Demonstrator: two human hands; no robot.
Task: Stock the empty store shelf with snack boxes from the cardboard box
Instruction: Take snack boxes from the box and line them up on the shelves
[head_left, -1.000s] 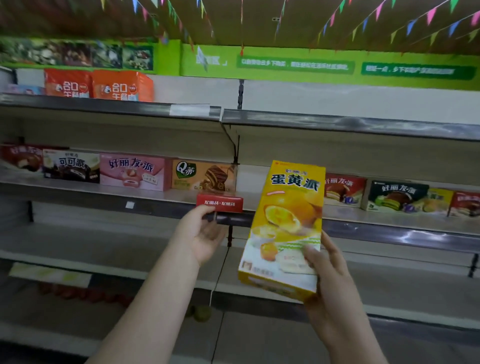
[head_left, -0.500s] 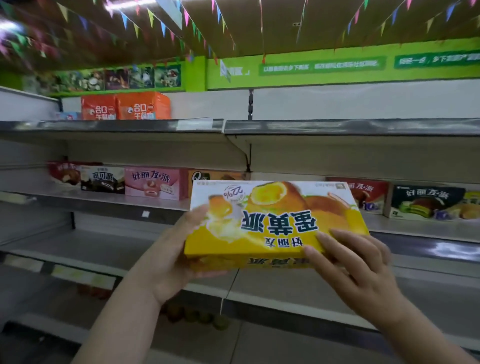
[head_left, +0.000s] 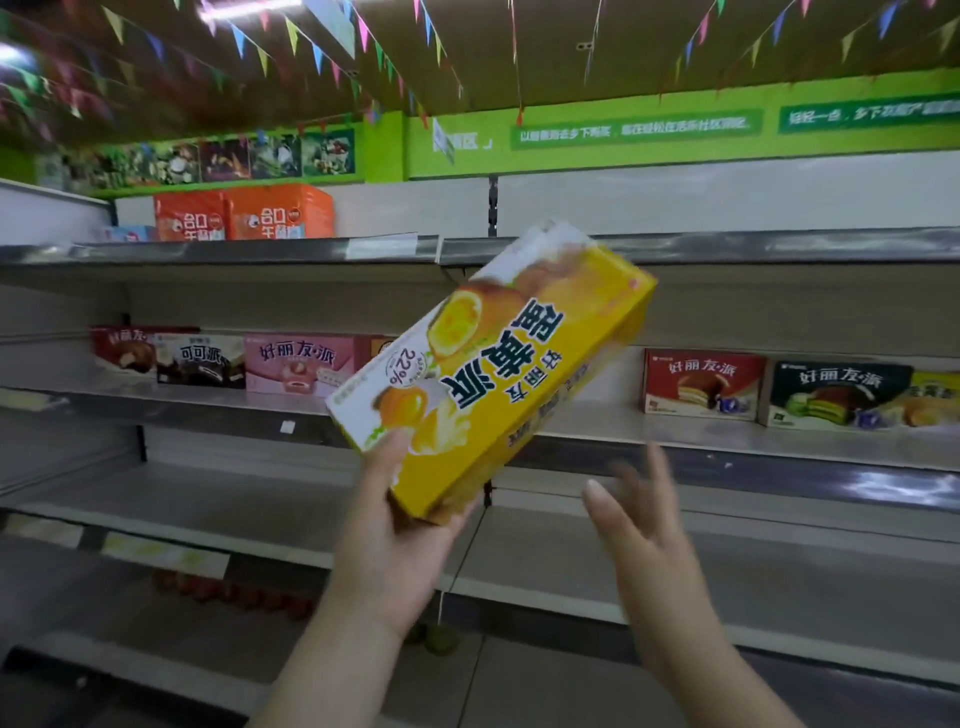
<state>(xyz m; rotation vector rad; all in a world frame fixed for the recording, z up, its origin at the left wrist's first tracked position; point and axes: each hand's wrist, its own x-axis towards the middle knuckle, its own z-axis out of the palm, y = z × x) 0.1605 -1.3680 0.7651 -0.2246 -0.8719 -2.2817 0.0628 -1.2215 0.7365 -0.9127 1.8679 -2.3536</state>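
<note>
Left hand: the left hand (head_left: 400, 540) grips the lower end of the yellow snack box (head_left: 498, 364), thumb laid up the printed face, fingers wrapped behind and under the bottom corner.
Yellow snack box: up in the air in front of the shelving, tilted hard, top end leaning up and to the right, print reading upside down, touching no shelf.
Right hand: the right hand (head_left: 641, 514) is off the box, just to its lower right, fingers spread wide and straight, holding nothing; it is blurred.
Middle shelf: the middle shelf (head_left: 727, 441) runs behind the box with product already lined along its back.
Left of the box: a red pie box (head_left: 124, 351), a dark cocoa pie box (head_left: 202, 361) and a pink pie box (head_left: 301, 364) sit side by side; a further orange box peeks out behind the yellow one, mostly hidden.
Right of the box: another red box (head_left: 704, 384), then a dark green-cake box (head_left: 839, 395), then a yellow carton (head_left: 935, 400) at the edge.
Top shelf: 2 orange cartons (head_left: 244, 213) stand together on the top shelf (head_left: 208, 252), at the left.
Lower shelf: the lower shelf (head_left: 208, 499) lies bare and grey under the hands.
Overhead: green wall banner (head_left: 675, 130) and strings of coloured pennants (head_left: 311, 47).
</note>
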